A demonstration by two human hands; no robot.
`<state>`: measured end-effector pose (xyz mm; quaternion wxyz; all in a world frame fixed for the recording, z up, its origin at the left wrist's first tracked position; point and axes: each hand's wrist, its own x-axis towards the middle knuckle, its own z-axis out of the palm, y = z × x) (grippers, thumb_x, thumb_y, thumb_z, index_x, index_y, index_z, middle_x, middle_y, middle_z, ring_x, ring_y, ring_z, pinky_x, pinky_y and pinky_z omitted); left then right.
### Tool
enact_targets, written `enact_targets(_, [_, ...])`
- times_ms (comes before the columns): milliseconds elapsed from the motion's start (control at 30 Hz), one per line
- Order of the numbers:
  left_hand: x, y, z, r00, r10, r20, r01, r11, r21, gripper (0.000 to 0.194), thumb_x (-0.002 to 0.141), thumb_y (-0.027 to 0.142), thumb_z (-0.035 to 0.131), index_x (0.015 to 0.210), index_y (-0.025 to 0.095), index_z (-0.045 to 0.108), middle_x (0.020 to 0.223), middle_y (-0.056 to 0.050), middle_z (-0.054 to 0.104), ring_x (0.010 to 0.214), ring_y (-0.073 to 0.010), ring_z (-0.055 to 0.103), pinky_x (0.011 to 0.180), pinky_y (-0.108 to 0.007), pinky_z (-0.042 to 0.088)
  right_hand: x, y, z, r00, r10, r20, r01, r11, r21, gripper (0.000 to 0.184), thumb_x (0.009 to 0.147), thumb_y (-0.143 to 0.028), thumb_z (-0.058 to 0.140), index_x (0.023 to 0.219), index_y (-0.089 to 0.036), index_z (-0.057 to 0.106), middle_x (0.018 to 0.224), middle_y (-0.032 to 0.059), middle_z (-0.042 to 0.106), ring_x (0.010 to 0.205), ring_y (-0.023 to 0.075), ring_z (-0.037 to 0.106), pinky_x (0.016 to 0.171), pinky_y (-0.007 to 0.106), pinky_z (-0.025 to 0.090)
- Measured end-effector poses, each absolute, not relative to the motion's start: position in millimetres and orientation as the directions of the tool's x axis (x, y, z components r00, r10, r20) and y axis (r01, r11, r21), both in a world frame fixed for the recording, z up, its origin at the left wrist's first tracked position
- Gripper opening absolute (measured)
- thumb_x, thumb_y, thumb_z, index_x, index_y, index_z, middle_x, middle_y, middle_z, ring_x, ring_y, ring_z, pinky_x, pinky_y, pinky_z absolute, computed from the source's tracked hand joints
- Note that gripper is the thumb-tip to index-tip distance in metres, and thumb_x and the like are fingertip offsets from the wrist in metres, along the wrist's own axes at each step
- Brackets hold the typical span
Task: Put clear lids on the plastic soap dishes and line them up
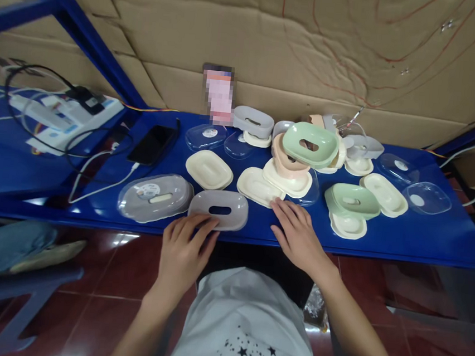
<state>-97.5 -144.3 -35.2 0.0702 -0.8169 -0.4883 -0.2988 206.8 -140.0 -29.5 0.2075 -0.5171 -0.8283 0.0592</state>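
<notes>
At the table's front edge, my left hand (185, 247) grips the near left rim of a grey soap dish (237, 210) with a slot in its middle. My right hand (299, 237) is open, fingers stretched, its fingertips at the near right edge of a cream oval tray (257, 185). Left of the grey dish lies another grey soap dish under a clear lid (152, 195) with a round label. A second cream tray (208, 169) sits just behind. Beyond my right hand, a green soap dish (325, 144) rests on a peach one (287, 159).
Farther right are another green dish (353, 199), cream trays (387, 195) and clear lids (432, 198). At the left lie a black phone (152, 144) on a white cable and a power strip (78, 123). A pixelated phone (219, 95) leans against the cardboard wall (179, 38).
</notes>
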Motion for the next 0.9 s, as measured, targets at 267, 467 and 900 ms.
enact_targets(267, [-89.8,-138.2,-41.8,0.249,0.767,0.592,0.875,-0.44,0.201,0.032,0.101,0.02,0.068,0.132,0.025,0.067,0.124,-0.012,0.074,0.118,-0.032,0.068,0.098,-0.046,0.051,238.4,-168.4,-36.9,-0.252,0.893,0.374,0.861,0.383,-0.334,0.032,0.108,-0.033,0.06,0.139,-0.027,0.067,0.128,0.0132,0.066,0.127,0.0338,0.06,0.108,0.056,0.053])
enact_targets(467, [-84.9,-129.3,-42.7,0.246,0.77,0.589,0.867,-0.447,0.221,0.033,0.102,0.022,0.066,0.135,0.028,0.066,0.124,-0.011,0.075,0.117,-0.0323,0.068,0.096,-0.047,0.052,249.9,-199.0,-40.6,-0.27,0.88,0.391,0.844,0.412,-0.344,0.028,0.106,-0.025,0.063,0.133,-0.029,0.07,0.129,0.0104,0.069,0.126,0.0317,0.063,0.105,0.053,0.053])
enact_targets(900, [-29.7,-156.8,-5.4,0.419,0.658,0.626,0.699,-0.674,0.241,0.025,0.1,0.017,0.074,0.123,0.024,0.069,0.11,-0.006,0.08,0.103,-0.0245,0.072,0.091,-0.043,0.046,225.1,-186.4,-44.2,-0.239,0.817,0.524,0.774,0.487,-0.406,0.085,0.104,-0.033,0.07,0.173,-0.035,0.021,0.17,0.0178,0.041,0.151,0.035,0.052,0.117,0.058,0.053])
